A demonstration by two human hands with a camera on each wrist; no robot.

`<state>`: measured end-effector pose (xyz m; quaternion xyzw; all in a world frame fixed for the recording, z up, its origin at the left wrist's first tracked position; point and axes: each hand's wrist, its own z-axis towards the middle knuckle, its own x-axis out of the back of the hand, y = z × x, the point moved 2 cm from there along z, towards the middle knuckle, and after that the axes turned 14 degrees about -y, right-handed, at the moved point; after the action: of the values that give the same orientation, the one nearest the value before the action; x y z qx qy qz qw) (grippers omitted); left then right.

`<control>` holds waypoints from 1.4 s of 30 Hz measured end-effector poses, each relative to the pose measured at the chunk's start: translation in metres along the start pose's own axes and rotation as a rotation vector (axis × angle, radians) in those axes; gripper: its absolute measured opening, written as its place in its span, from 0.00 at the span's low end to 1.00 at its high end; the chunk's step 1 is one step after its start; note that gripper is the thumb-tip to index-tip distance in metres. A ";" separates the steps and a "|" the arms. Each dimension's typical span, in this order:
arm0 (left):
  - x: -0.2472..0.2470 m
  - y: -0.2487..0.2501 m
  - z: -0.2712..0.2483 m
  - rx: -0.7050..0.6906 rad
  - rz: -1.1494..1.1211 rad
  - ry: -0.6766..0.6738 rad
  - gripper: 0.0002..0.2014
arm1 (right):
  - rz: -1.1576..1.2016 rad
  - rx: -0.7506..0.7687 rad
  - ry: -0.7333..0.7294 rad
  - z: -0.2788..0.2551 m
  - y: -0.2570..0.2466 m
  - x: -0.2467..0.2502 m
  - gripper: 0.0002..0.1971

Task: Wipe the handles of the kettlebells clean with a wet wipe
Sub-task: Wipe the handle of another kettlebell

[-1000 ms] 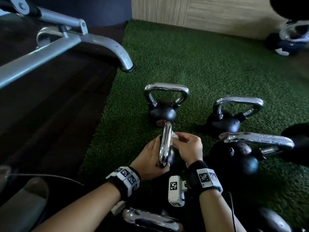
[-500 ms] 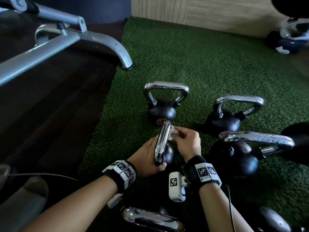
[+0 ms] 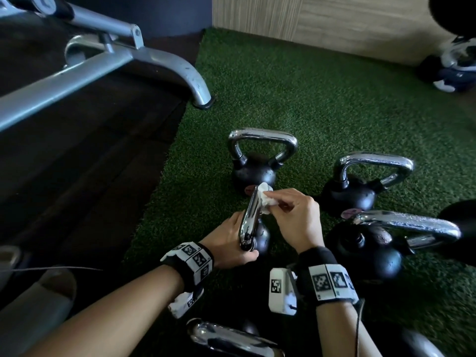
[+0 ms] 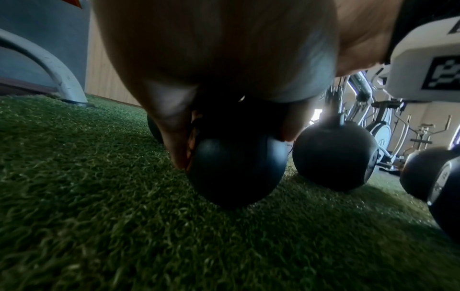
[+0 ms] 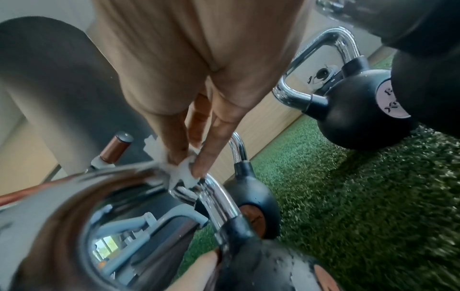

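Observation:
A small black kettlebell (image 3: pixel 261 238) stands on the green turf, its chrome handle (image 3: pixel 251 217) pointing away from me. My left hand (image 3: pixel 229 240) grips its round body (image 4: pixel 234 169) from above, fingers (image 4: pixel 174 137) curled down the side. With thumb and fingertips (image 5: pixel 201 157), my right hand (image 3: pixel 296 215) pinches a crumpled white wet wipe (image 3: pixel 265 200) and presses it on the far end of that handle (image 5: pixel 216 196). The same wipe (image 5: pixel 181 173) sits at the handle's bend.
Three more chrome-handled kettlebells stand close by: one just beyond (image 3: pixel 257 161), one at the right (image 3: pixel 360 184), a larger one (image 3: pixel 373 248) beside my right wrist. Another handle (image 3: pixel 231 340) lies near my arms. A grey bench frame (image 3: pixel 128 57) stands left on dark flooring.
My right hand has slid the wipe along the chrome handle toward its far end. The left hand keeps its grip on the kettlebell.

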<state>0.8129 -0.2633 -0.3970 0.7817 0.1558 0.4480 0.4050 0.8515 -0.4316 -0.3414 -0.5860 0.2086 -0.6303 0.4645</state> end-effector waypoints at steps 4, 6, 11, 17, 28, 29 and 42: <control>0.004 -0.008 0.009 0.001 0.103 -0.056 0.38 | 0.106 -0.002 -0.167 -0.016 -0.014 0.003 0.14; 0.003 -0.013 0.013 0.010 0.171 -0.100 0.34 | 0.156 -0.036 -0.235 -0.020 -0.018 0.000 0.15; 0.015 -0.005 0.015 0.024 0.154 -0.144 0.22 | 0.219 -0.093 -0.211 -0.012 -0.015 -0.005 0.15; 0.011 -0.019 0.022 0.019 0.236 -0.229 0.09 | 0.227 -0.163 -0.337 -0.022 -0.011 -0.011 0.11; 0.012 -0.015 0.016 0.074 -0.001 -0.214 0.11 | 0.180 -0.211 -0.415 -0.020 0.009 -0.016 0.10; 0.012 -0.013 0.016 0.061 0.031 -0.222 0.15 | 0.188 -0.209 -0.432 -0.018 0.011 -0.016 0.11; 0.009 -0.027 0.010 0.117 0.264 -0.219 0.37 | 0.270 -0.197 -0.650 -0.020 0.012 -0.027 0.08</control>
<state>0.8291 -0.2463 -0.4152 0.8617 0.0326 0.3996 0.3109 0.8341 -0.4207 -0.3703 -0.7649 0.1852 -0.3209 0.5270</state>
